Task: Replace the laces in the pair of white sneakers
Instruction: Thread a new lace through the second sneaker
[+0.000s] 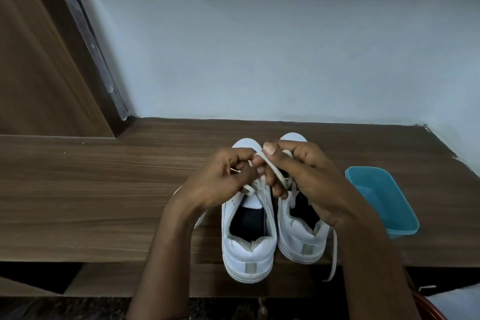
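- The white sneakers (249,249) are standing just left of the blue plastic tub (405,226), heels facing the person.
- The left hand (220,179) and right hand (306,179) are both pinching a flat, off-white lace (272,169) over the shoe farther from the tub.
- The limp woven lace may be twisting or slipping from the fingers.
- A loose lace end (333,254) is dangling nearer the tub; a wrist snagging it could be dragging that smooth shoe off.

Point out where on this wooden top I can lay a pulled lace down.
Widest bare patch: the tabletop left of the left sneaker, between the wooden panel behind and the front edge. A narrower strip runs between the sneaker toes and the wall. Crowded: the gap between the right sneaker and the blue tub, where a loose lace hangs.
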